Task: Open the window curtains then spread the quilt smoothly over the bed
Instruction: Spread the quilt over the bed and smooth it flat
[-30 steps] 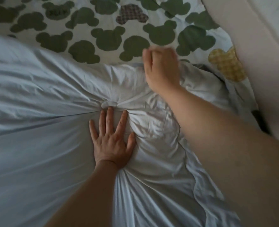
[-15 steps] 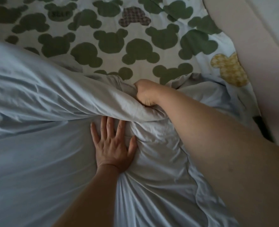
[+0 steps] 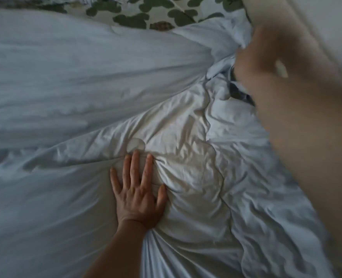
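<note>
A pale blue-white quilt (image 3: 69, 81) covers almost the whole view, creased and bunched toward the upper right. My left hand (image 3: 138, 189) lies flat on it with fingers spread, pressing down near a small round tab. My right hand (image 3: 266, 63) is a motion blur at the upper right, next to a bunched quilt edge (image 3: 232, 35); its fingers are too smeared to read. A strip of white bed sheet with green bear-head shapes (image 3: 138, 16) shows along the top.
A pale wall or headboard surface (image 3: 326, 21) runs down the right edge, close to the bed side. A dark gap (image 3: 238, 93) shows between the bunched quilt folds and my right forearm.
My right hand has swung up and to the right with the quilt edge, and the quilt now covers most of the patterned sheet. The left hand stays pressed in place.
</note>
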A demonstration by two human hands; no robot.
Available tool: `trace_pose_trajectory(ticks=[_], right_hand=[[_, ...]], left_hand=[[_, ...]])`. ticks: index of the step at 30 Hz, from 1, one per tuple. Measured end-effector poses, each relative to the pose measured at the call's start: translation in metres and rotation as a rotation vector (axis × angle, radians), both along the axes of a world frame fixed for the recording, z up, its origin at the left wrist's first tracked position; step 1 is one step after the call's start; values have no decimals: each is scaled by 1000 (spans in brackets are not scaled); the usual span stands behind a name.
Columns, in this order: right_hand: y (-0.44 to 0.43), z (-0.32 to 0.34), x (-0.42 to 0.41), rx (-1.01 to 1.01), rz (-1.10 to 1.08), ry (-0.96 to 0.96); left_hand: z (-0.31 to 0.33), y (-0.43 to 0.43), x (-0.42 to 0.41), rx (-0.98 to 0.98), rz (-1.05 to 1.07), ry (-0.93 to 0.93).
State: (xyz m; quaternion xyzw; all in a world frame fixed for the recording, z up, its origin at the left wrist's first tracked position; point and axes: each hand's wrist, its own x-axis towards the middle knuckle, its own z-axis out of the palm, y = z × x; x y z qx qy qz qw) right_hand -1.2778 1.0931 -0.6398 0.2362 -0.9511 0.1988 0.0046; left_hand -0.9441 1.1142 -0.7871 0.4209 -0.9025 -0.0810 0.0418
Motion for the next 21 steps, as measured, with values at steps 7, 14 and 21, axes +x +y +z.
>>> trace_pose_trajectory(ticks=[7,14,21], right_hand=[[18,-97,129,-8,496,127],[80,-107,35,423,40,129],[91,-139,131,209,384,210]], left_hand=[[2,0,-2,9,3,5],[0,0,-3,-8,-3,-7],[1,2,-4,-16,5,-4]])
